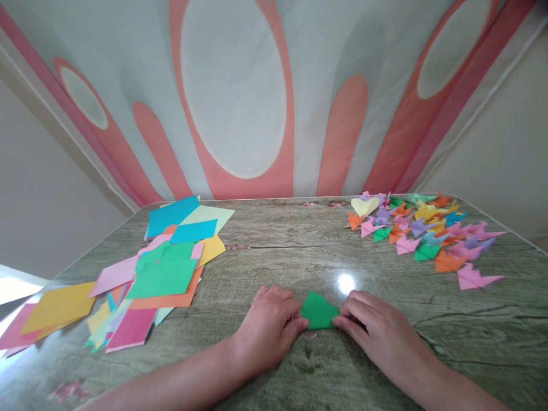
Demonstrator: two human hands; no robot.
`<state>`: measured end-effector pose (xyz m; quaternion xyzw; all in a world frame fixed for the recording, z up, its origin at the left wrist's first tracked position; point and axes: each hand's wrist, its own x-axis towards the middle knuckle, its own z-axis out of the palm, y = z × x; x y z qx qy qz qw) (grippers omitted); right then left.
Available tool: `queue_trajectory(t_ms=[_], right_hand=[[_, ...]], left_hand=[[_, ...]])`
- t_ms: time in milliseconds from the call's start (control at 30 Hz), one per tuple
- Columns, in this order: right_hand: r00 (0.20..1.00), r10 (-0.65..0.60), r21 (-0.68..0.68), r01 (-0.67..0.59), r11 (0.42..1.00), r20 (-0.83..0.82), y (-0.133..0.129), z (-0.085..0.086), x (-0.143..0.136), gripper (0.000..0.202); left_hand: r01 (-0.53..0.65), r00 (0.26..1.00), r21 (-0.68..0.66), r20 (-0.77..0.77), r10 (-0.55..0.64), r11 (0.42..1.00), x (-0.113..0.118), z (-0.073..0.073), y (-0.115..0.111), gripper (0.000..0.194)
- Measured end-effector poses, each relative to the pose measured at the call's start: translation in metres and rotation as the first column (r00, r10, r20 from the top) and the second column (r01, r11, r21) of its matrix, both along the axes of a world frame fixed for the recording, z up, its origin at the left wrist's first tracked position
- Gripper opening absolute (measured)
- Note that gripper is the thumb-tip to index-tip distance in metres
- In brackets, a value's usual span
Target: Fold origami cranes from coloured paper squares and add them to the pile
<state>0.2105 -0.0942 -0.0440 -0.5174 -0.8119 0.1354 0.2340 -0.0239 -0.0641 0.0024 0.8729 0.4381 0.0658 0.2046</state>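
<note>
A small folded sheet of green origami paper (319, 311) lies on the wood-patterned table between my two hands. Its left end is pinched by my left hand (276, 319), thumb and fingers pressed together. At the right end, my right hand (371, 321) closes thumb and fingertips on the paper's corner. The paper's upper part and straight near edge show; both side corners are hidden under fingertips.
On the left, a loose pile of coloured paper sheets (165, 277) spreads toward the table's edge, yellow sheets (60, 305) beside it. Several folded paper birds (428, 231) crowd the far right. Behind the table (274, 228) hangs a pink-and-white patterned sheet (235, 85).
</note>
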Motion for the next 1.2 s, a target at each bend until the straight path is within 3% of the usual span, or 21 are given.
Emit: queue_trajectory(t_ms=[367, 600, 933, 1200], right_hand=[[0.998, -0.047, -0.029, 0.049, 0.998, 0.043, -0.0038, 0.0021, -0.0048, 0.027], [0.995, -0.06, 0.074, 0.053, 0.996, 0.085, -0.0029, -0.0026, -0.0056, 0.029], [0.992, -0.058, 0.026, 0.056, 0.998, 0.108, -0.0025, -0.0065, -0.0026, 0.033], [0.993, -0.059, 0.085, 0.051, 0.995, 0.101, -0.0007, -0.007, -0.0019, 0.035]], left_hand=[[-0.019, 0.999, -0.01, -0.044, 0.018, 1.0, 0.0015, 0.0049, -0.0014, 0.022], [-0.011, 0.998, 0.005, -0.065, 0.012, 1.0, 0.0014, 0.0044, -0.002, 0.021], [0.008, 0.998, 0.015, -0.065, -0.007, 1.0, 0.0011, 0.004, -0.0018, 0.023], [0.017, 0.997, 0.004, -0.076, -0.016, 1.0, 0.0016, 0.0056, -0.0012, 0.023]])
